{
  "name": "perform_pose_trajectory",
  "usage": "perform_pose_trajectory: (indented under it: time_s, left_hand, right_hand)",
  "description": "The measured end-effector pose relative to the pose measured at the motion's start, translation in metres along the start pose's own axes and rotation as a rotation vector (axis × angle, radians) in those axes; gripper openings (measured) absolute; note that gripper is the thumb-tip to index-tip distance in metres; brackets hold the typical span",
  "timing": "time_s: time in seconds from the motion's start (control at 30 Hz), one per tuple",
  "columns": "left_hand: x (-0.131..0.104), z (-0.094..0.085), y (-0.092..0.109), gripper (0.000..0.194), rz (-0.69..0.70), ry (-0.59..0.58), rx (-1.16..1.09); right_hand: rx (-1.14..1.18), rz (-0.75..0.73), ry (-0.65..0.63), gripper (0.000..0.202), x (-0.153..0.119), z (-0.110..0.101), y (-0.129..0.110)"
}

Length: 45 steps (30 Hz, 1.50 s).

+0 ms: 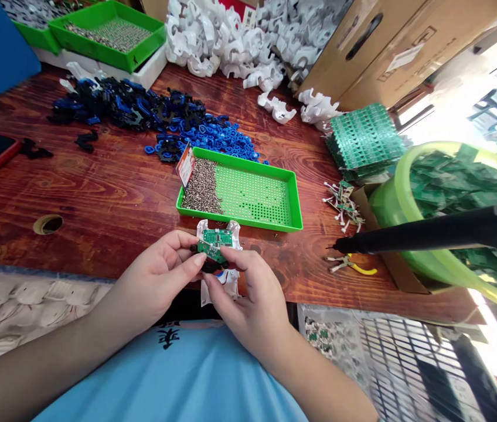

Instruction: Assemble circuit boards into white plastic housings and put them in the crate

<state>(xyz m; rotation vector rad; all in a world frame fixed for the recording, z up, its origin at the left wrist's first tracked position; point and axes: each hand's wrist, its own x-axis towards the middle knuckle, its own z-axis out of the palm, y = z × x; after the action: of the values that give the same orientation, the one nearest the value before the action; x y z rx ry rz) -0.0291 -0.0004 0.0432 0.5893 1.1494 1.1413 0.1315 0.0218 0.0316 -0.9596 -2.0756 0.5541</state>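
My left hand and my right hand meet near the table's front edge. Between the fingertips of both is a small green circuit board, with a black plastic part under its near edge. My left thumb presses on the board's left side; my right fingers grip its right side. Just beyond, more green board shows between the arms of a white plastic shell. Whether the green areas are one board, I cannot tell. Another white piece shows below, partly hidden by my right hand.
Just ahead is a green tray partly filled with screws. Blue rings, black parts and white shells are heaped behind. To the right, a black screwdriver-like tool juts across a yellow-green tub, above yellow-handled pliers.
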Motion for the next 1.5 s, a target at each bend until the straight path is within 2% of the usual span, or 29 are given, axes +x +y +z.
perform_pose_trajectory:
  time_s: [0.17, 0.23, 0.4, 0.57, 0.7, 0.83, 1.0, 1.07, 1.13, 1.17, 1.2, 1.23, 1.3, 1.37, 1.5]
  left_hand:
    - [-0.005, 0.001, -0.002, 0.012, 0.175, 0.026, 0.197]
    - [-0.006, 0.003, -0.001, 0.008, 0.191, 0.021, 0.221]
    - [-0.008, 0.003, -0.002, 0.008, 0.161, -0.016, 0.23]
    - [-0.012, -0.003, -0.004, 0.008, 0.23, -0.064, 0.259]
    - [-0.013, -0.01, -0.004, 0.006, 0.34, -0.096, 0.325]
    - [-0.014, -0.017, -0.007, 0.019, 0.464, -0.137, 0.391]
    - [-0.017, -0.02, -0.008, 0.032, 0.514, -0.245, 0.254]
    - [-0.017, -0.022, -0.005, 0.033, 0.6, -0.2, 0.189]
    - [-0.015, -0.026, -0.002, 0.026, 0.685, -0.039, 0.227]
    - [-0.014, -0.03, -0.001, 0.02, 0.661, 0.026, 0.283]
    - [-0.014, -0.033, 0.0, 0.013, 0.572, 0.047, 0.341]
    - [-0.013, -0.037, -0.001, 0.009, 0.43, 0.022, 0.383]
    - [-0.013, -0.043, -0.004, 0.013, 0.117, -0.123, 0.386]
    - [-0.014, -0.045, -0.01, 0.025, -0.073, -0.227, 0.299]
    - [-0.014, -0.038, -0.016, 0.039, -0.164, -0.212, 0.17]
  right_hand:
    - [-0.181, -0.113, 0.007, 0.034, 0.002, -0.005, 0.0]
    - [-0.205, -0.151, -0.005, 0.034, 0.003, -0.008, 0.002]
    - [-0.216, -0.171, -0.051, 0.037, 0.002, -0.013, 0.006]
    - [-0.145, -0.18, -0.082, 0.037, 0.001, -0.014, 0.002]
    - [-0.06, -0.168, -0.118, 0.036, 0.002, -0.016, 0.001]
    - [-0.07, -0.193, -0.041, 0.038, -0.001, -0.016, 0.002]
    - [0.019, -0.212, -0.115, 0.039, -0.002, -0.016, 0.001]
    - [-0.005, -0.188, -0.095, 0.04, 0.0, -0.019, 0.005]
    - [-0.07, -0.168, -0.017, 0.041, 0.003, -0.023, 0.013]
    - [-0.105, -0.167, 0.036, 0.043, 0.005, -0.025, 0.019]
    - [-0.137, -0.173, 0.09, 0.044, 0.008, -0.026, 0.025]
    - [-0.161, -0.182, 0.134, 0.045, 0.01, -0.026, 0.032]
    - [-0.186, -0.191, 0.16, 0.046, 0.014, -0.024, 0.043]
    - [-0.186, -0.176, 0.097, 0.042, 0.015, -0.021, 0.049]
    - [-0.11, -0.098, -0.128, 0.036, 0.012, -0.016, 0.05]
